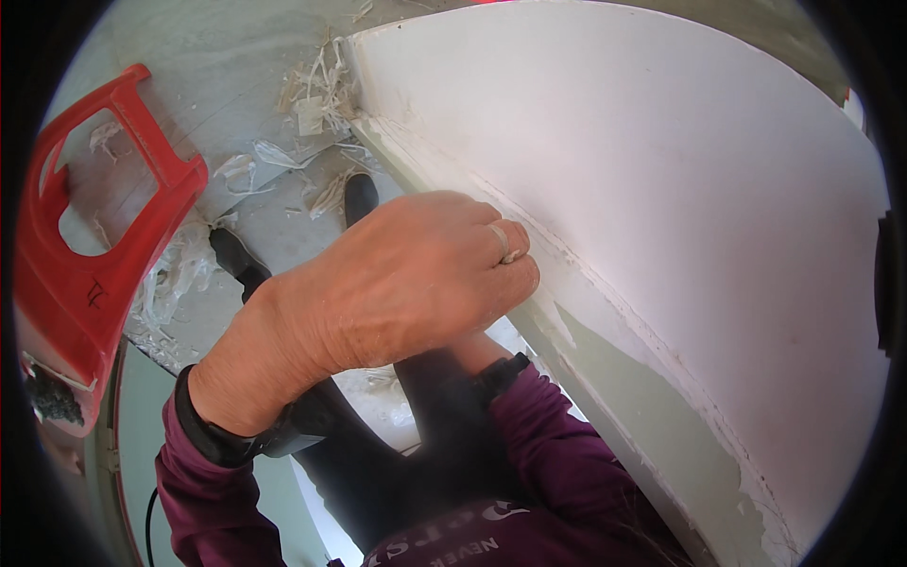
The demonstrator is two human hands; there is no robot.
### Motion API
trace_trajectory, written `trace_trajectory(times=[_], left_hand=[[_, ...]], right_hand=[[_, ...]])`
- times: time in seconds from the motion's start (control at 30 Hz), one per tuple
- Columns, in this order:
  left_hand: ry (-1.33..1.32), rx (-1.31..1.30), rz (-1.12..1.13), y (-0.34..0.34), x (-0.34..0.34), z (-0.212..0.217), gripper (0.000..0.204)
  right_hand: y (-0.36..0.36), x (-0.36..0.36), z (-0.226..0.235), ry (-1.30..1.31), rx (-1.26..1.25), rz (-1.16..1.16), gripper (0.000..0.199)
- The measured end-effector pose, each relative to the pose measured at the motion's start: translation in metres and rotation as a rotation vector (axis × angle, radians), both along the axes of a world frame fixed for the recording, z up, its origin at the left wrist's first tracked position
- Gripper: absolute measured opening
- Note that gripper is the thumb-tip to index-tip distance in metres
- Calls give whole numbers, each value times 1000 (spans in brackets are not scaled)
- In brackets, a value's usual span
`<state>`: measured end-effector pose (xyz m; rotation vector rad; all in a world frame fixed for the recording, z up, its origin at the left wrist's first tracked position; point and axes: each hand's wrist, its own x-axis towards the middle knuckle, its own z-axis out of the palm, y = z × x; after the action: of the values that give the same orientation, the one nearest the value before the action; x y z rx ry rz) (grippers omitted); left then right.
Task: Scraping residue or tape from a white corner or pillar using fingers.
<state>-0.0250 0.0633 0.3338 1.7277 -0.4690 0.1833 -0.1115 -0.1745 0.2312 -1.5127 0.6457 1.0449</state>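
My left hand (406,274) is closed with its fingers curled under, a ring on one finger. It hangs beside the pale edge strip (529,312) of a large white panel (652,161) with a curved rim. Whatever the fingers may hold is hidden beneath the hand. Behind it, only the wrist of my right arm (477,354) shows, so my right hand is out of sight. Along the lower side of the panel, a ragged white layer borders a greenish bare stretch (652,406).
A red plastic seat or chair (85,293) with cut-out openings stands at the left. Torn pale scraps and peelings (321,94) lie on the grey floor (217,57). My shoes (236,253) and dark trousers are below my hands. A thin black cable (149,524) hangs at lower left.
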Motion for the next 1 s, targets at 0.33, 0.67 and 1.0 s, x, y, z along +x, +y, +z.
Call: trace_trajectory(times=[0.33, 0.67, 1.0], left_hand=[[120, 65, 52, 2, 3, -4, 18], [528, -328, 574, 5, -75, -46, 5], [888, -751, 852, 8, -207, -65, 10]], right_hand=[[-1, 11, -24, 9, -16, 18, 17], [25, 8, -18, 68, -111, -13, 17], [172, -8, -54, -475, -45, 987, 18]])
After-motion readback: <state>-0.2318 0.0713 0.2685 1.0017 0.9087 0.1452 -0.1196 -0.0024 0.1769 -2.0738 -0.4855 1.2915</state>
